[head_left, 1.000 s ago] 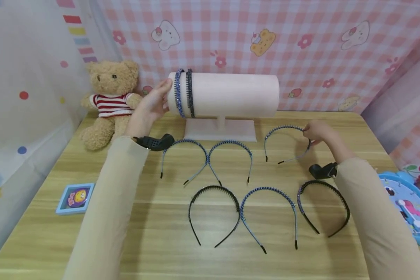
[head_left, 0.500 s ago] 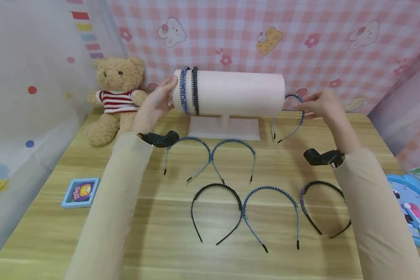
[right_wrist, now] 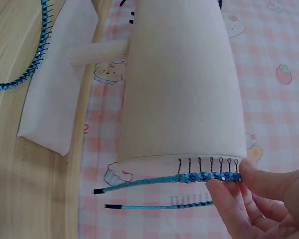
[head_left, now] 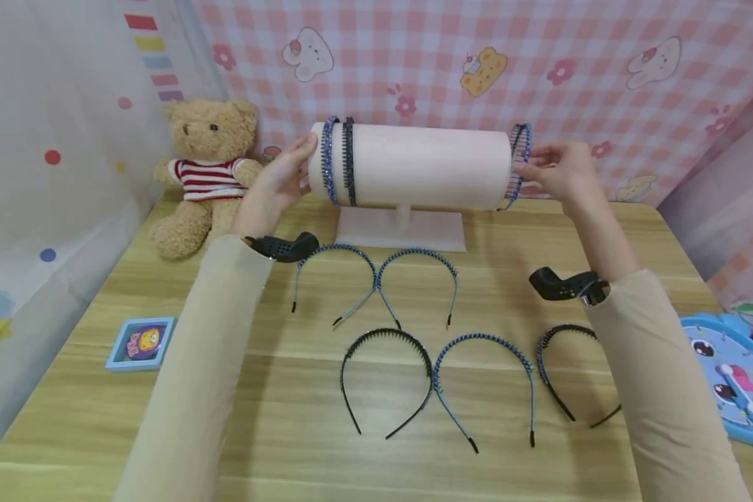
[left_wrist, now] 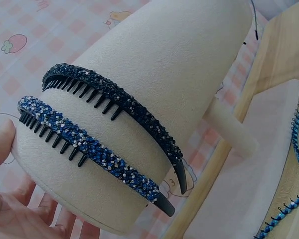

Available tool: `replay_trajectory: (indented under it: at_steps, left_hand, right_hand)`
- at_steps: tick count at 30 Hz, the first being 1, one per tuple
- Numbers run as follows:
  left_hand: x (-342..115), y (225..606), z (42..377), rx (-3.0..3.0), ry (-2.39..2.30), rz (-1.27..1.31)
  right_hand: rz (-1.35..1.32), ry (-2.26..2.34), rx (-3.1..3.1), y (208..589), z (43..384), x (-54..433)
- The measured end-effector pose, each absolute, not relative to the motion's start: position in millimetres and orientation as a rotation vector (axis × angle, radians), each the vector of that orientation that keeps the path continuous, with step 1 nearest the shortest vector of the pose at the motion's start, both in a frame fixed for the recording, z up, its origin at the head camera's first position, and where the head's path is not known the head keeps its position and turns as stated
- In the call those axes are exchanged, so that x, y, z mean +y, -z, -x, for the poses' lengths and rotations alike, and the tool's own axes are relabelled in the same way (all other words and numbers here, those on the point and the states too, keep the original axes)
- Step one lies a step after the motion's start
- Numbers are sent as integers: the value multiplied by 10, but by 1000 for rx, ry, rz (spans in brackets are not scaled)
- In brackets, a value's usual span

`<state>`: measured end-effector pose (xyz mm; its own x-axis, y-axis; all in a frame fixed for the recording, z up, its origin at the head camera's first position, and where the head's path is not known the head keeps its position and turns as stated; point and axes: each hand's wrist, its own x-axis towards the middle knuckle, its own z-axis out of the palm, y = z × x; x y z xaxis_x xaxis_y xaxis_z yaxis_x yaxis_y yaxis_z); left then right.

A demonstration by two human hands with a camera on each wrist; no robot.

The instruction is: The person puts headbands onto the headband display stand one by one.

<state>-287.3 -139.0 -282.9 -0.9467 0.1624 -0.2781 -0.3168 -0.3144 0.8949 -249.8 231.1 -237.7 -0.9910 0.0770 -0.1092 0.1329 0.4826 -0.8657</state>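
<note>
A white cylindrical headband display stand (head_left: 433,167) stands at the back of the table. My left hand (head_left: 282,178) holds its left end, with the thumb at the rim and fingers spread against the end in the left wrist view. Near that hand, a glittery blue headband (left_wrist: 89,144) and a glittery black headband (left_wrist: 114,99) sit around the cylinder. My right hand (head_left: 558,171) pinches a thin blue headband (right_wrist: 204,177) between thumb and fingers, right at the cylinder's right end. Its comb teeth point toward the roll, and both black-tipped ends hang free in the right wrist view.
Blue headbands (head_left: 417,252) lie before the stand's base (head_left: 383,230). Nearer are a black headband (head_left: 389,333), another blue one (head_left: 483,337) and a dark one (head_left: 542,362), partly behind the right sleeve. A teddy bear (head_left: 210,139), small frame (head_left: 141,344) and blue toy clock (head_left: 728,376) flank them.
My right hand has lifted the thin blue headband off the table and brought it up and left to the cylinder's right end. My left hand keeps its place on the stand.
</note>
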Motion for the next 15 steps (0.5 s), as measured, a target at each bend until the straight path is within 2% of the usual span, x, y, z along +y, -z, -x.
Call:
replay_trajectory:
  at_steps: [6, 12, 15]
  left_hand:
    - [-1388, 2829, 2875, 1627, -2327, 185]
    - [-1381, 2810, 2866, 1660, -2299, 209]
    - [-1384, 2795, 2867, 1660, -2288, 216]
  right_hand:
    - [-23, 1364, 2804, 2371, 2430, 2222]
    - [31, 1131, 3014, 2411, 2535, 2203]
    - [206, 1065, 3035, 2454, 2615, 2281]
